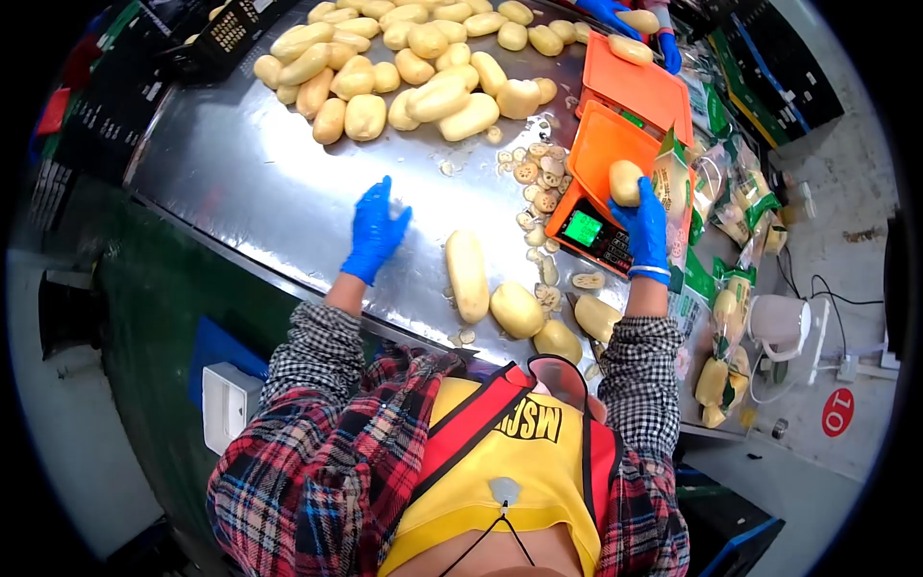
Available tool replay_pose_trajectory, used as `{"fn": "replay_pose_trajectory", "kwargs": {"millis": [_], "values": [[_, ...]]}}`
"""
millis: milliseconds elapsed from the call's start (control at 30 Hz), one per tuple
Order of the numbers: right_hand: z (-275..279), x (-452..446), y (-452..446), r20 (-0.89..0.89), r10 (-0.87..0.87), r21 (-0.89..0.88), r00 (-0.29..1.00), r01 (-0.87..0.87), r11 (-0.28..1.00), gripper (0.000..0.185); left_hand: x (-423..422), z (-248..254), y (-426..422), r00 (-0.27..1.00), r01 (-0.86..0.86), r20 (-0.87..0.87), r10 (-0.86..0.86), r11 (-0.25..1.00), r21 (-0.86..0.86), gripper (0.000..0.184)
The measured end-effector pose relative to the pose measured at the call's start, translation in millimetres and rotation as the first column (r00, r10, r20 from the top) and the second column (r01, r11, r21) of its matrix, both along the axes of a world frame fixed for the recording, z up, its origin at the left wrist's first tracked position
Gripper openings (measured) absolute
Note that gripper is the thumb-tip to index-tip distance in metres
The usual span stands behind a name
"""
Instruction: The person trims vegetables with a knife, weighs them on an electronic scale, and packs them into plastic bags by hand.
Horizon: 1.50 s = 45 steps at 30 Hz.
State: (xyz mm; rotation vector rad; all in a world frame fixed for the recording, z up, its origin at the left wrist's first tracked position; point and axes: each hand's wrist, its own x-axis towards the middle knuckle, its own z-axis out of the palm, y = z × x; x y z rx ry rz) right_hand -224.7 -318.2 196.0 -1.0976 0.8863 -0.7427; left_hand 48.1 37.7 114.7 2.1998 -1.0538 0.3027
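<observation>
My left hand (378,229), in a blue glove, is held over the bare steel table (279,192) with its fingers apart and nothing in it. At the orange scale (601,144), my right hand (642,231), gloved in blue too, has its fingers around a peeled lotus root piece (625,183) at the edge of the pan. Whether the piece rests on the pan I cannot tell. Green digits glow on the scale's display (583,228). Nearer my body lie a long lotus root (467,276) and several shorter ones (517,310).
A big heap of lotus roots (437,96) covers the far side. Cut slices (543,178) are strewn left of the scale. Packed bags (731,298) line the right side, beside a printed bag (671,183). Another person's gloved hand (670,53) is by a second scale (639,91).
</observation>
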Motion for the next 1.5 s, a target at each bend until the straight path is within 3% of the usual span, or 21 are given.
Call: {"fn": "replay_pose_trajectory", "kwargs": {"millis": [100, 167, 200, 267, 300, 367, 433, 533, 600, 700, 800, 900, 1033, 1100, 1200, 1267, 1333, 1433, 1467, 1500], "values": [[-7.5, -20.7, -11.8, -0.146, 0.011, -0.179, 0.989, -0.038, 0.983, 0.047, 37.4, -18.3, 12.1, 0.998, -0.060, 0.009, 0.060, 0.998, -0.017, 0.065], [43.1, -47.2, 16.7, -0.179, -0.071, -0.243, 0.981, 0.026, 0.970, 0.051, 52.9, -18.7, 20.7, 0.995, -0.051, 0.090, 0.053, 0.998, -0.026, 0.063], [68.5, -60.2, 30.9, -0.195, -0.114, -0.275, 0.974, 0.057, 0.960, 0.054, 45.1, 25.9, 24.7, 0.994, -0.042, 0.104, 0.045, 0.998, -0.037, 0.063], [91.0, -73.9, 45.1, -0.311, -0.155, -0.408, 0.938, 0.015, 0.913, 0.062, 51.9, 42.5, 27.3, 0.981, -0.083, 0.178, 0.081, 0.997, 0.004, 0.064], [109.1, -78.0, 59.4, -0.330, -0.195, -0.440, 0.924, 0.032, 0.898, 0.057, 52.4, 47.3, 25.2, 0.978, -0.111, 0.178, 0.105, 0.994, 0.021, 0.066], [123.2, -88.2, 66.0, -0.280, -0.202, -0.517, 0.938, 0.029, 0.856, 0.056, 53.1, 76.1, 20.6, 0.981, -0.134, 0.145, 0.128, 0.991, 0.031, 0.072], [143.4, -93.4, 77.0, -0.262, -0.204, -0.570, 0.943, 0.019, 0.821, 0.052, 68.5, 80.4, 16.3, 0.950, -0.185, 0.255, 0.181, 0.983, -0.008, 0.076], [151.4, -99.5, 77.5, -0.206, -0.278, -0.788, 0.938, 0.010, 0.616, 0.048, 89.5, 97.6, 7.0, 0.921, -0.200, 0.328, 0.208, 0.978, -0.060, 0.082], [158.1, -100.4, 85.5, -0.183, -0.287, -0.794, 0.940, 0.030, 0.607, 0.046, 99.6, 107.1, 2.2, 0.882, -0.201, 0.427, 0.202, 0.978, -0.047, 0.086], [157.4, -102.3, 87.9, -0.158, -0.276, -0.830, 0.948, 0.024, 0.558, 0.048, 97.3, 119.2, -7.4, 0.881, -0.283, 0.408, 0.241, 0.958, 0.046, 0.091], [145.4, -99.1, 85.2, -0.170, -0.269, -0.850, 0.948, -0.003, 0.527, 0.050, 98.1, 130.8, -16.5, 0.891, -0.239, 0.411, 0.191, 0.969, 0.067, 0.095], [142.9, -92.3, 85.9, -0.221, -0.263, -0.848, 0.939, -0.051, 0.528, 0.051, 118.8, 108.8, -26.0, 0.866, -0.193, 0.477, 0.150, 0.980, 0.042, 0.099], [139.4, -78.4, 82.9, -0.171, -0.222, -0.873, 0.960, -0.043, 0.486, 0.052, 132.6, 101.3, -30.5, 0.896, -0.225, 0.420, 0.141, 0.962, 0.157, 0.100], [131.2, -73.5, 71.8, -0.263, -0.296, -0.916, 0.918, -0.141, 0.376, 0.055, 125.8, 103.9, -31.3, 0.916, -0.239, 0.378, 0.133, 0.938, 0.250, 0.100], [102.2, -50.3, 38.0, -0.367, -0.337, -0.930, 0.867, -0.345, 0.126, 0.069, 124.1, 99.0, -34.2, 0.874, -0.302, 0.449, 0.184, 0.931, 0.206, 0.098], [72.7, -33.0, 15.4, -0.566, -0.516, -0.797, 0.643, -0.587, 0.143, 0.073, 139.5, 73.0, -35.2, 0.900, -0.288, 0.393, 0.187, 0.933, 0.217, 0.095], [107.4, -10.3, 47.5, -0.689, -0.667, -0.572, 0.284, -0.778, 0.259, 0.074, 108.3, 76.7, -30.7, 0.948, -0.303, 0.173, 0.267, 0.924, 0.233, 0.089], [110.0, -7.3, 36.5, -0.721, -0.633, -0.554, 0.282, -0.783, 0.282, 0.071, 98.1, 56.8, 10.6, 0.994, 0.010, -0.108, -0.009, 1.000, 0.011, 0.085], [98.7, -12.4, 24.3, -0.709, -0.601, -0.601, 0.370, -0.763, 0.239, 0.071, 79.5, 64.5, 22.2, 0.970, 0.049, -0.238, -0.054, 0.998, -0.025, 0.082], [83.6, -15.5, 8.3, -0.693, -0.563, -0.642, 0.450, -0.740, 0.200, 0.070, 67.7, 69.2, 29.9, 0.823, 0.043, -0.546, -0.159, 0.975, -0.218, 0.076]]}}
